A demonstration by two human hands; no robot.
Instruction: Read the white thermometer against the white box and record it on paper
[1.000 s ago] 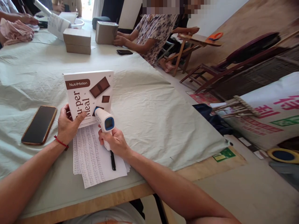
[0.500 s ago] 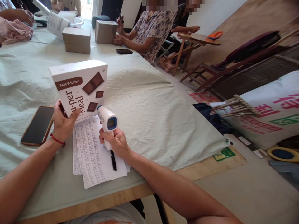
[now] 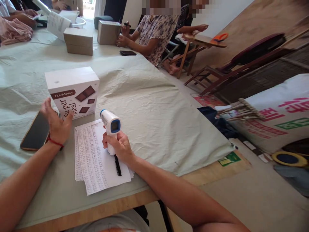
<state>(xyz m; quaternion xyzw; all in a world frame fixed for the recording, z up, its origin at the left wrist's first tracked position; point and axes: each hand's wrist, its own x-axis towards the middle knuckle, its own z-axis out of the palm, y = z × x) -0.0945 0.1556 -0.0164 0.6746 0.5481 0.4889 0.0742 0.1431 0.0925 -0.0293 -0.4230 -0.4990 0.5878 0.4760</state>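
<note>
A white and brown NutriMotion box [image 3: 83,88] stands on the cloth-covered table, left of the middle. My left hand [image 3: 58,125] is open at its near left corner, fingers spread; whether the thumb still touches the box I cannot tell. In my right hand [image 3: 122,146] is a white and blue infrared thermometer [image 3: 108,117], gripped by its handle, its small screen facing me. Beneath that hand lie sheets of handwritten paper [image 3: 93,158], with a black pen [image 3: 117,166] on them. A dark phone [image 3: 35,133] rests on the table, partly behind my left hand.
Two brown boxes [image 3: 78,42] [image 3: 109,33] and another black phone [image 3: 127,53] are at the far side. A person in a flowered shirt [image 3: 154,35] sits there holding a dark object. Right of the table are a wooden chair [image 3: 207,77] and a printed white sack [image 3: 285,106].
The box has moved left and down and now stands upright on the table. My left hand has opened from around it. My right hand stays put with the thermometer.
</note>
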